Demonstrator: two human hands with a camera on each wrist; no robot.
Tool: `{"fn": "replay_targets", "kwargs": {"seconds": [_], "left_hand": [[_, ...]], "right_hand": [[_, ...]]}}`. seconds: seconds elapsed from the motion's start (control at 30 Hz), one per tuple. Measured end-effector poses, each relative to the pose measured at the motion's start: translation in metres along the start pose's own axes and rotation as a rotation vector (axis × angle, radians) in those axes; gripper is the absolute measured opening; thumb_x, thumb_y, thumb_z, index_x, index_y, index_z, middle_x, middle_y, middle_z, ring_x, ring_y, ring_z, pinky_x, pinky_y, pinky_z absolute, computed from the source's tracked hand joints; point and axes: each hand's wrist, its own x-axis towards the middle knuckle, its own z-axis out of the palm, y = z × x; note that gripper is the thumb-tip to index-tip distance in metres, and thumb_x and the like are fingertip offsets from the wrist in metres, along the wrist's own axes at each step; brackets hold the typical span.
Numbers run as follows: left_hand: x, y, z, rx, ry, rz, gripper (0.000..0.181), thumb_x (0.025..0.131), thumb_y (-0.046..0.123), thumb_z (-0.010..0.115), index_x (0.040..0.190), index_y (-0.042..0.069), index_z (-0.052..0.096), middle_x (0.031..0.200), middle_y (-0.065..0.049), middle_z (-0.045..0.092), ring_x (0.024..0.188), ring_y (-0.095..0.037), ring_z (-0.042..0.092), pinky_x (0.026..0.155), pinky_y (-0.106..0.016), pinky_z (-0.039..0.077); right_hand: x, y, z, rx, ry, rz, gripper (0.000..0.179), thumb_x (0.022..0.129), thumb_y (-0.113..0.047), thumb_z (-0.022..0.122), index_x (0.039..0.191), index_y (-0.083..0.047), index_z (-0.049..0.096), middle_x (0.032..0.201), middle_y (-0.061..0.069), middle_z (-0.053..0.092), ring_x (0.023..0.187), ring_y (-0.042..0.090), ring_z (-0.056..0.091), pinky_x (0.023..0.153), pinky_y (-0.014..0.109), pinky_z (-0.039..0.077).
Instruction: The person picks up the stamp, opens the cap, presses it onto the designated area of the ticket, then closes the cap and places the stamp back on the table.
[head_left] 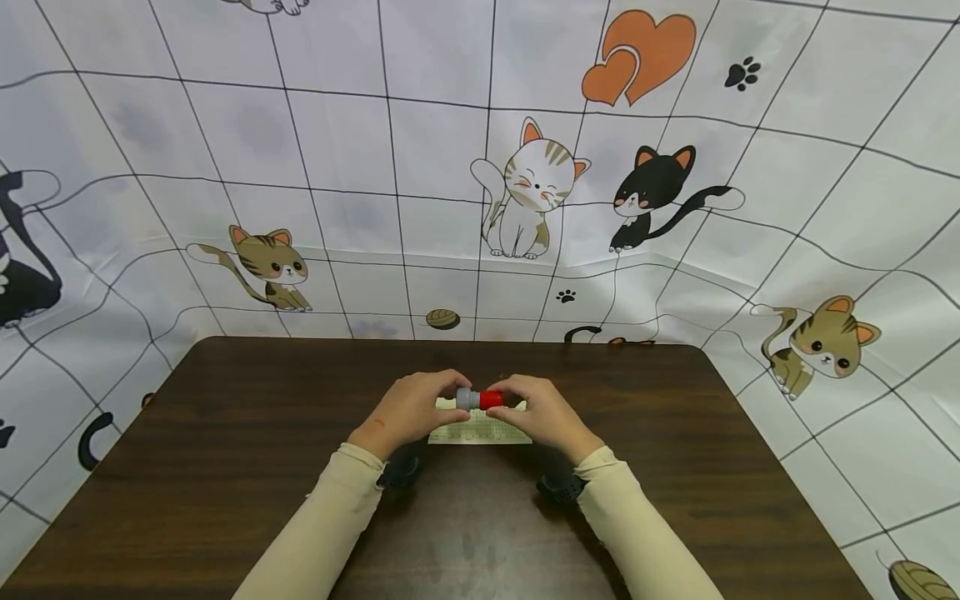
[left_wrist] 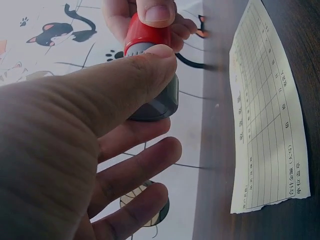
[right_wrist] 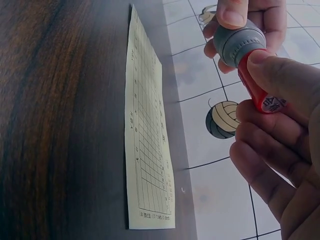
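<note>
A small hand stamp with a grey part (right_wrist: 241, 45) and a red part (right_wrist: 252, 82) is held level over the table between both hands. My left hand (head_left: 408, 410) pinches the grey part between thumb and forefinger, its other fingers spread below. My right hand (head_left: 551, 414) pinches the red part with thumb and forefinger. Printed characters show on the red part's round end in the right wrist view. Under the hands lies a pale yellow receipt slip (head_left: 480, 432) with a printed grid; one of its short edges looks torn in the left wrist view.
The dark brown wooden table (head_left: 247, 450) spreads around both arms. Behind it and at its sides hangs a white cloth (head_left: 330, 142) printed with cats, hearts and grid lines. Dark bands (head_left: 558, 487) sit at both wrists, close over the tabletop.
</note>
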Motion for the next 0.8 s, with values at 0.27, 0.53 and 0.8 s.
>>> {"fn": "replay_targets", "kwargs": {"seconds": [0.27,0.53,0.8], "left_hand": [[-0.003,0.001,0.000,0.004,0.068,0.003,0.044,0.086,0.039,0.086,0.124,0.020,0.071,0.106,0.002,0.076,0.096,-0.022,0.072,0.088,-0.044,0.059],[-0.001,0.005,-0.001,0.021,0.074,0.029,0.050,0.087,0.040,0.085,0.128,0.018,0.066,0.120,0.003,0.071,0.104,-0.018,0.069,0.094,-0.044,0.058],[-0.004,0.011,-0.005,0.068,0.091,0.054,0.045,0.084,0.032,0.087,0.122,0.015,0.068,0.109,0.002,0.073,0.095,-0.017,0.069,0.091,-0.040,0.059]], "right_hand": [[0.001,-0.007,-0.001,-0.038,0.052,0.001,0.023,0.091,-0.022,0.083,0.111,-0.013,0.078,0.095,-0.005,0.072,0.079,0.008,0.063,0.071,0.029,0.059],[0.001,-0.016,-0.004,-0.079,0.114,0.010,0.027,0.089,-0.021,0.084,0.114,-0.012,0.078,0.096,-0.002,0.072,0.078,0.014,0.062,0.070,0.027,0.057],[0.002,-0.014,-0.004,-0.076,0.078,-0.089,0.030,0.090,-0.021,0.082,0.118,-0.014,0.077,0.101,-0.002,0.073,0.083,0.017,0.064,0.070,0.027,0.056]]}}
